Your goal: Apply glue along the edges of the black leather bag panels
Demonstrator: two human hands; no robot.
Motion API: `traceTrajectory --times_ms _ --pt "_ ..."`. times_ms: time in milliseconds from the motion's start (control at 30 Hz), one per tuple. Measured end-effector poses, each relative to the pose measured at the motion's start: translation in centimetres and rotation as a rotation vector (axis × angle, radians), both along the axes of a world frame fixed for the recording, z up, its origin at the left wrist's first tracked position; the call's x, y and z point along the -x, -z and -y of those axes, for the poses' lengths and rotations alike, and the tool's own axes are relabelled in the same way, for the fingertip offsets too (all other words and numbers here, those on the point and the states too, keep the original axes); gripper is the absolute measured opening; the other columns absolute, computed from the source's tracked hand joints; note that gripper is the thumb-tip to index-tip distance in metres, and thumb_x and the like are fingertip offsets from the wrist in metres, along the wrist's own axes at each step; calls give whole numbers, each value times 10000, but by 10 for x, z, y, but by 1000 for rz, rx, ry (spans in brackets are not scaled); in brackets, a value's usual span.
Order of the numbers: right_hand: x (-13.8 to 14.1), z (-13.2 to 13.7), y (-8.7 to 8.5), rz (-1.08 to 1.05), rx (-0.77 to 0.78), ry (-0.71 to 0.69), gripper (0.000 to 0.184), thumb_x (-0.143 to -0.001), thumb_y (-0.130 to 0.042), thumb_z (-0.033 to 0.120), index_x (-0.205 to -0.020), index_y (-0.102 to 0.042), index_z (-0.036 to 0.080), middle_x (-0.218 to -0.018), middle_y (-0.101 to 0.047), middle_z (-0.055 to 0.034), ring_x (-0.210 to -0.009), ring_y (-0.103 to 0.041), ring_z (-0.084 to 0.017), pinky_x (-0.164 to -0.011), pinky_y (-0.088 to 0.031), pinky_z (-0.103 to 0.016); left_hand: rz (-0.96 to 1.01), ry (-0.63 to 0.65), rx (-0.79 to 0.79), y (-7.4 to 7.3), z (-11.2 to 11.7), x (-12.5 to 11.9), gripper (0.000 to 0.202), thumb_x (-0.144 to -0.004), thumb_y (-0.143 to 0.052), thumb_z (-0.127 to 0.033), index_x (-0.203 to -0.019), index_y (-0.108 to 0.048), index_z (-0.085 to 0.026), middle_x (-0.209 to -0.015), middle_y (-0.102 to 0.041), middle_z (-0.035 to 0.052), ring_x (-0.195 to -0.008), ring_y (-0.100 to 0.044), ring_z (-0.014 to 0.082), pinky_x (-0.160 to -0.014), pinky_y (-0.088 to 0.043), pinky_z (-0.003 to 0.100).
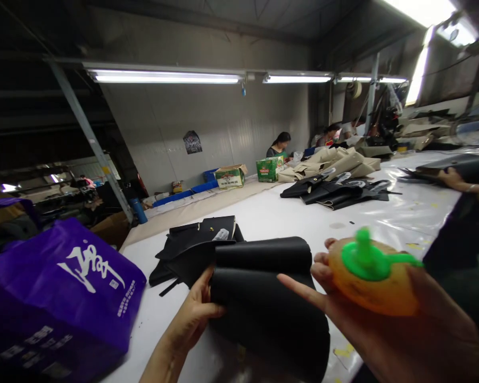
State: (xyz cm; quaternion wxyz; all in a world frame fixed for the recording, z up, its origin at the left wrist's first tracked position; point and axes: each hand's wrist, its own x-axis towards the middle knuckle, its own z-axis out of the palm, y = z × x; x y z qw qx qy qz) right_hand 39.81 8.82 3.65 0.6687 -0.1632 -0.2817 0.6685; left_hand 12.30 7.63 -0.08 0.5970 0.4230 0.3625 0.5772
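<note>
My left hand [197, 306] grips the left edge of a folded black leather-like panel [269, 314], thumb on the near face. The panel is raised in front of me over the white tabletop [255, 213]. Wrapped in my right hand [407, 319] is an orange squeeze bottle [367, 298] with a green cap [365, 258], its nozzle pointing up. The index finger of that hand stretches toward the panel's right part; I cannot tell if it touches. Behind the panel lies a stack of black cut pieces [191, 242] with a small clear plastic bit on it.
A purple bag [64, 298] stands at the left. Farther along the table are more black pieces [335, 189], a beige pile [331, 162] and two green boxes [229, 176]. Another person's hand [455, 180] rests by dark material at the right; other people sit at the back.
</note>
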Motion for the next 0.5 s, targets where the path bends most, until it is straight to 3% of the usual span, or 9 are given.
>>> traceTrajectory --times_ms 100,200,300,400,500 --pt "30 4 -24 -110 164 -99 293 -636 -831 397 -876 -728 265 -945 -716 -43 -899 -664 -320 -879 -486 -663 23 112 -40 -4 0 -2 901 -597 -655 68 -1404 -487 -296 -1137 -689 58 -1058 -614 255 -836 -458 299" --pt "50 -2 -27 -133 171 -208 295 -642 -828 379 -880 -729 236 -854 -721 -36 -840 -662 -272 -937 -441 -636 30 197 -55 -4 -2 -5 888 -615 -650 70 -1399 -494 -316 -1176 -677 57 -1118 -586 269 -891 -444 335" --pt "62 -9 -21 -140 160 -244 239 -690 -783 378 -863 -728 222 -845 -724 -35 -856 -657 -266 -972 -396 -617 15 147 -51 -1 -4 -4 875 -608 -629 63 -1385 -513 -322 -1218 -663 48 -1135 -576 266 -866 -449 314" --pt "69 -13 -18 -137 138 -272 225 -743 -737 386 -896 -729 222 -864 -727 -42 -871 -659 -285 -965 -374 -627 62 42 -37 1 -4 1 779 -560 -581 31 -1277 -630 -272 -1234 -659 31 -1121 -581 248 -882 -442 289" --pt "75 -16 -19 -142 126 -300 187 -764 -718 382 -879 -726 234 -875 -728 -37 -884 -659 -292 -970 -347 -635 162 43 75 -4 -4 2 540 -566 -627 -65 -1073 -744 -212 -1044 -730 50 -974 -649 251 -830 -476 299"
